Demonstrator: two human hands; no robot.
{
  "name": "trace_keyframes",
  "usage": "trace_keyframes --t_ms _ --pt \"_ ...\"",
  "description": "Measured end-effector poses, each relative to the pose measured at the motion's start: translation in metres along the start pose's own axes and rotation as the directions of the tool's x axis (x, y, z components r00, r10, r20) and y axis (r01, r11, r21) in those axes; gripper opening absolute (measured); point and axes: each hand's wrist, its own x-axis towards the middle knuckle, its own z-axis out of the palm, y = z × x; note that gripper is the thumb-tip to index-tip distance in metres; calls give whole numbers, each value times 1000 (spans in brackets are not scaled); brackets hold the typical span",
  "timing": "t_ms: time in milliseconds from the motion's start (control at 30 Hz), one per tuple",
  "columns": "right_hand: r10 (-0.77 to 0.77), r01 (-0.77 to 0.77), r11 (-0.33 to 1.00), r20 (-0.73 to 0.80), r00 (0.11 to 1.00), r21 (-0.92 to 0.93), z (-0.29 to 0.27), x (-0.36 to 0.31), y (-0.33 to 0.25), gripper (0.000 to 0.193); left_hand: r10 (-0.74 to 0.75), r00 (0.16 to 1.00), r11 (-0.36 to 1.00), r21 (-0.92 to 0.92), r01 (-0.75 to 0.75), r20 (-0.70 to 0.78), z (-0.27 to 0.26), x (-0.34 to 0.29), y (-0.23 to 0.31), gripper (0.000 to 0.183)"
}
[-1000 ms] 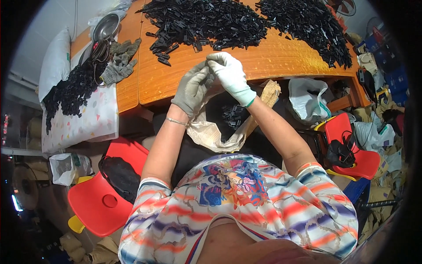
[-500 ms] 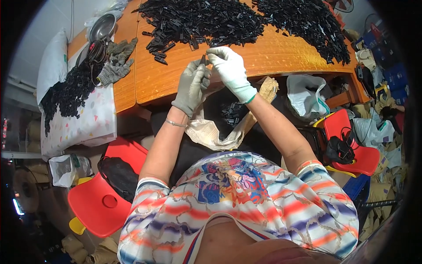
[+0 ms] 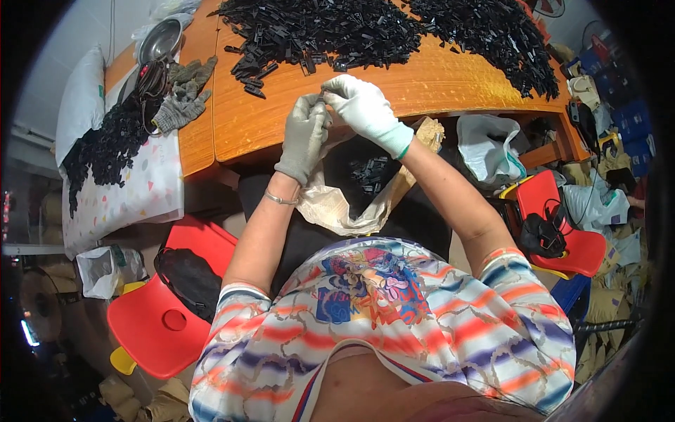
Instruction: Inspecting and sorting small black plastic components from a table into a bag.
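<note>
Head view showed the gloved left hand [image 3: 305,137] and right hand [image 3: 367,114] together, clamped on a small dark piece [image 3: 321,97] at twelve o'clock from centre; beyond, black parts [image 3: 337,35] lay heaped on the worktop [image 3: 253,126].

The left hand [image 3: 304,137] is wearing dull grey cloth, the right hand [image 3: 365,112] is wearing white knit with a ribbed-looking cuff, and a thin wrist bracelet [image 3: 281,200] is glinting like metal. The worktop [image 3: 271,126] is showing smooth, wood-like orange-brown with worn yellowish patches, while the heaped black pieces [image 3: 330,35] are looking like hard plastic with small glossy highlights. A metal bowl [image 3: 160,42] is shining, knitted gloves [image 3: 179,109] are looking rough and matt, and a red chair [image 3: 140,334] is displaying smooth moulded plastic.
</note>
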Motion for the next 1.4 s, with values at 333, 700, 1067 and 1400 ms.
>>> trace_keyframes --t_ms 333,700,1067,1400 --pt "-208 260 863 164 964 -434 1 9 1 18 -45 978 998 31 53 -204 12 13 -9 29" --pt "85 -83 996 -72 994 31 -23 2 22 33 -60 991 996 -52 67 122 16 10 6 21" --pt "168 -327 765 317 933 555 -39 -31 19 24 -254 914 852 -374 367 318 16 -15 -29 17" --pt "211 -199 977 207 955 -77 -31 26 33 18 72 986 755 637 -152 150 6 -54 -46 32"
